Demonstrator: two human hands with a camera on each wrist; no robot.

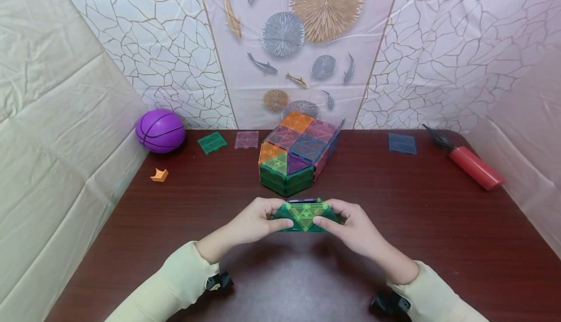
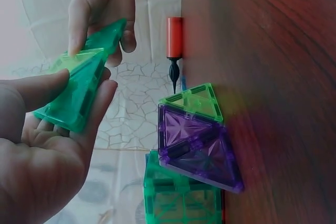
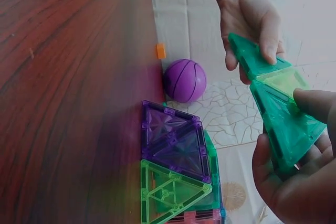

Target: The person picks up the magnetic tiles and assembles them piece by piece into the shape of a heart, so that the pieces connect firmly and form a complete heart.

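Observation:
Both hands hold a row of joined magnetic tiles above the table: a lime-green triangle [image 1: 305,213] between two dark green triangles [image 2: 79,93]. My left hand [image 1: 254,222] grips the left end, its thumb on the near face and fingers behind. At the other end my right hand [image 1: 357,227] pinches the row likewise. Just beyond the hands, two purple triangles [image 3: 170,140] and another lime-green triangle [image 3: 170,192] stand joined; the held row mostly hides them in the head view. Farther back sits a many-sided structure of magnetic tiles [image 1: 287,183], with green front walls and a multicoloured top.
Loose square tiles lie along the back edge: green [image 1: 212,142], pink [image 1: 247,140] and blue [image 1: 402,143]. A purple ball [image 1: 160,131] and an orange piece [image 1: 159,175] are at the left. A red hand pump [image 1: 475,167] lies at the back right.

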